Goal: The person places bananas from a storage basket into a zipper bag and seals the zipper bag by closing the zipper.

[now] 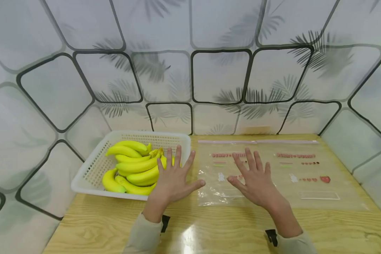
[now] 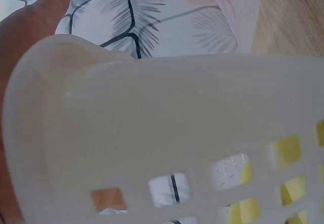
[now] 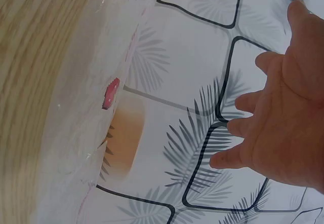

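Note:
My left hand is spread palm down with its fingers straight, over the right front corner of a white plastic basket. Yellow bananas lie heaped in that basket, and the hand overlaps a few of them in the head view. Up close in the left wrist view, the basket's perforated wall fills most of the picture. Fingers spread wide, my right hand hovers above two clear zip bags with pink lettering lying flat side by side. Neither hand holds anything.
A light wooden table carries the basket on the left and the bags on the right. Behind it and at both sides rise walls covered with patterned sheets of dark outlines and palm leaves. Pink zip strips run along the bags' far edge.

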{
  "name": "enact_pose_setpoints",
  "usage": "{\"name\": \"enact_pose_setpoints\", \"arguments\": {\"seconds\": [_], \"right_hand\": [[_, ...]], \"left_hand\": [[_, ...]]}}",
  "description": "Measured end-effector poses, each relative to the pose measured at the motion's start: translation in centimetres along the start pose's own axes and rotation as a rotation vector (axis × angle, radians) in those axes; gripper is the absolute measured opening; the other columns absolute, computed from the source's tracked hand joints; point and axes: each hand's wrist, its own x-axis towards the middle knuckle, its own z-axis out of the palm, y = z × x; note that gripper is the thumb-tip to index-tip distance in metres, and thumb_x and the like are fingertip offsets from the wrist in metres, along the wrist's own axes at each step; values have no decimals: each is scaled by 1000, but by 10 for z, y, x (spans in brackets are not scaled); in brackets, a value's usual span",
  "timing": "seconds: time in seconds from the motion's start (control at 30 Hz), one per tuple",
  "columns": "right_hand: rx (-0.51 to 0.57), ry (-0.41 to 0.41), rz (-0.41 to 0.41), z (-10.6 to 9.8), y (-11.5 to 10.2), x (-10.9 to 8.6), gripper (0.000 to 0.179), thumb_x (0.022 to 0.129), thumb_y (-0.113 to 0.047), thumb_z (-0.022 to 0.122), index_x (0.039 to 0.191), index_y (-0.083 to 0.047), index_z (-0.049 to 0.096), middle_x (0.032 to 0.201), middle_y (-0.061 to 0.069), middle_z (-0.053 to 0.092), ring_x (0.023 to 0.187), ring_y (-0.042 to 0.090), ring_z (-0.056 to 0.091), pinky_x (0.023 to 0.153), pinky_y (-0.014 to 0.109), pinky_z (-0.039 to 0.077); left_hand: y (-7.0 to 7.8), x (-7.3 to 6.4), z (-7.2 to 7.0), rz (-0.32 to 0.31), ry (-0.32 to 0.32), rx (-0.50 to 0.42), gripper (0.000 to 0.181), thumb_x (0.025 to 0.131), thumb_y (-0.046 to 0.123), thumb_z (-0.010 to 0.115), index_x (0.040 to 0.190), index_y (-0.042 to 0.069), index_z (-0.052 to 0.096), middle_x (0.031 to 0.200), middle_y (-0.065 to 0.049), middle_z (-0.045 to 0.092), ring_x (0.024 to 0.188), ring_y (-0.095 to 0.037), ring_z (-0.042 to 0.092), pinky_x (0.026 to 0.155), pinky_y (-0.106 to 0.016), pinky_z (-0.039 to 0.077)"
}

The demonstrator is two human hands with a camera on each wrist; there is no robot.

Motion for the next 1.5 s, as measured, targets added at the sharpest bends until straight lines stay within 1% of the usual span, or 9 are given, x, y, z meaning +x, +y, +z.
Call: {"name": "enact_pose_setpoints", "arguments": {"seconds": [0.13, 0.33, 0.6, 0.7, 0.87, 1.0, 1.23, 1.33, 1.5], "right_hand": [[1, 0, -2, -6, 1, -2, 76, 100, -56, 47, 160, -18, 21, 164, 24, 0, 149, 48, -5, 104, 81, 4], [0, -2, 5, -13, 5, -3, 77, 100, -56, 46, 160, -16, 18, 164, 24, -4, 148, 48, -6, 103, 81, 4], [1, -14, 15, -15, 15, -6, 83, 98, -55, 51, 160, -15, 15, 163, 27, 0, 147, 52, 0, 103, 81, 9], [19, -30, 20, -12, 21, -9, 87, 95, -48, 61, 160, -13, 15, 162, 29, 4, 145, 55, 5, 103, 80, 12], [61, -103, 27, -5, 26, -14, 85, 92, -38, 70, 156, -5, 25, 155, 36, 19, 138, 59, 22, 99, 78, 25], [112, -209, 46, -2, 30, -16, 73, 92, -33, 70, 148, 1, 40, 147, 39, 32, 130, 59, 36, 96, 72, 37], [94, -338, -50, -2, 37, -14, 46, 89, -22, 73, 124, 6, 63, 119, 27, 61, 110, 44, 58, 93, 56, 47], [81, -348, -82, 1, 41, -14, 36, 87, -19, 73, 113, 6, 68, 108, 20, 67, 104, 41, 60, 93, 55, 47], [99, -340, -50, 4, 48, -15, 33, 84, -18, 74, 107, 6, 70, 103, 18, 66, 100, 39, 59, 91, 54, 47]], "left_hand": [[9, -4, -5, 47, 21, -9, 94, 86, 80, 43, 160, 32, 8, 165, -16, -8, 149, -42, -15, 113, -71, -1], [37, -12, -12, 219, 28, -18, 92, 89, 76, 44, 160, 33, 3, 164, -11, -17, 149, -33, -20, 116, -66, -2], [69, -15, 11, 369, -11, 40, 85, 95, 65, 47, 161, 30, 7, 165, -13, -15, 151, -34, -10, 117, -63, 10], [73, -11, 23, 358, -48, 88, 78, 99, 54, 51, 161, 29, 9, 166, -15, -6, 152, -35, 0, 118, -59, 17], [72, -5, 39, 258, -132, 181, 69, 101, 36, 56, 160, 28, 20, 164, -18, 13, 149, -38, 20, 114, -54, 31], [70, -3, 49, 214, -223, 182, 59, 105, 27, 48, 158, 28, 25, 162, -19, 20, 147, -37, 27, 112, -51, 36], [65, -1, 55, 198, -389, 186, 58, 104, 4, 39, 155, 33, 34, 158, -18, 31, 144, -36, 33, 113, -49, 35], [64, -2, 57, 203, -412, 179, 59, 105, 2, 37, 153, 34, 37, 158, -18, 32, 144, -36, 33, 113, -49, 35], [65, -3, 56, 227, -420, 188, 60, 104, 1, 38, 153, 35, 37, 158, -17, 32, 144, -35, 33, 113, -49, 35]]}}
